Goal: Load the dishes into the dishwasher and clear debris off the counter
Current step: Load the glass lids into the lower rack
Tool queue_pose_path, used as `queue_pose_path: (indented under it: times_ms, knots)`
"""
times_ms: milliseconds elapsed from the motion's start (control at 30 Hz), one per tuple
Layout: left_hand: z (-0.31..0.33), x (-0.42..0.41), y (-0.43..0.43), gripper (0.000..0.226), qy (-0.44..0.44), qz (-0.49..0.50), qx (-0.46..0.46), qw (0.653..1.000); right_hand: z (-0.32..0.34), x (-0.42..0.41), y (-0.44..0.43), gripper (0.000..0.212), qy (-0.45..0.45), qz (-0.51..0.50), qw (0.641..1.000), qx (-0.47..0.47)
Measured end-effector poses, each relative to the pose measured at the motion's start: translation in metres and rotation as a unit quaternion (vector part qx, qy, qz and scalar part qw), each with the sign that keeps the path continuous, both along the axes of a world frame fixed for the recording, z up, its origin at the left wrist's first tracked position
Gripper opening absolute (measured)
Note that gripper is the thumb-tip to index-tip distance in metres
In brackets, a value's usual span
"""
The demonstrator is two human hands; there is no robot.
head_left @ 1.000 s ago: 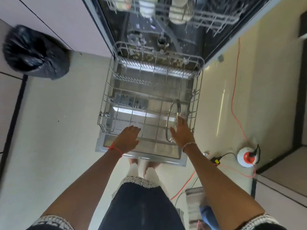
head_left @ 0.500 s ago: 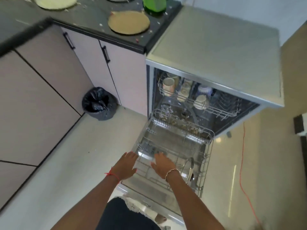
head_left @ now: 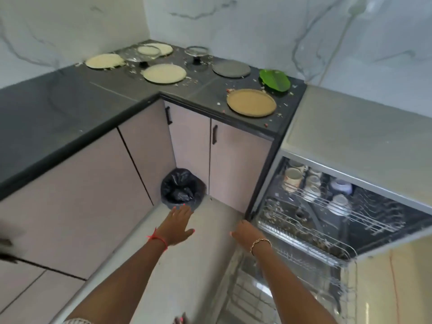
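The dishwasher (head_left: 350, 141) stands open at the right, its lower rack (head_left: 304, 232) pulled out and its upper rack (head_left: 332, 195) holding cups. On the dark counter (head_left: 70, 108) lie a brown plate (head_left: 251, 102), a grey plate (head_left: 231, 69), a green leaf-shaped plate (head_left: 274, 80), several cream plates (head_left: 164, 73) and two glass lids (head_left: 196, 51), with crumbs scattered around them. My left hand (head_left: 178, 224) hovers open above the floor, holding nothing. My right hand (head_left: 245, 232) is open beside the rack's left corner, empty too.
A bin lined with a black bag (head_left: 181, 189) stands in the floor corner under the cabinets (head_left: 236, 164). Marble wall behind the counter. An orange cable (head_left: 395, 288) runs down the floor at the right of the dishwasher.
My view has swung up and left from the lower rack to the counter. Both hands have lifted off the rack, leaving the glass lid standing in it.
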State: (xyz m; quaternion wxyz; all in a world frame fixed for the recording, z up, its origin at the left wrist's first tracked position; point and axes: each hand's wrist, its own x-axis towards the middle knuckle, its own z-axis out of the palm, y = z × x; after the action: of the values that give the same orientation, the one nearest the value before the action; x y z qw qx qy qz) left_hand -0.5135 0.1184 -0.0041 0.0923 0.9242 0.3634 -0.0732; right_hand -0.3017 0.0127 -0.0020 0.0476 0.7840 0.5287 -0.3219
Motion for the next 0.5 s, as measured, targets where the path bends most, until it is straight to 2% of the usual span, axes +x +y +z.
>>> queue_pose_path:
  times_ms: [133,300,500]
  knots:
    - [0.037,-0.036,0.065,0.058,-0.037,0.045,0.02,0.998,0.028,-0.031,0.072,0.046,-0.014,0.026,0.999,0.031]
    - [0.049,-0.058,0.134,0.062,-0.073,0.123,0.017,0.99,0.061,-0.057,0.154,0.042,-0.039,0.079,0.992,0.087]
    - [0.07,-0.066,0.211,0.06,-0.09,0.149,0.034,0.984,0.089,-0.065,0.252,0.043,-0.063,0.132,0.979,0.142]
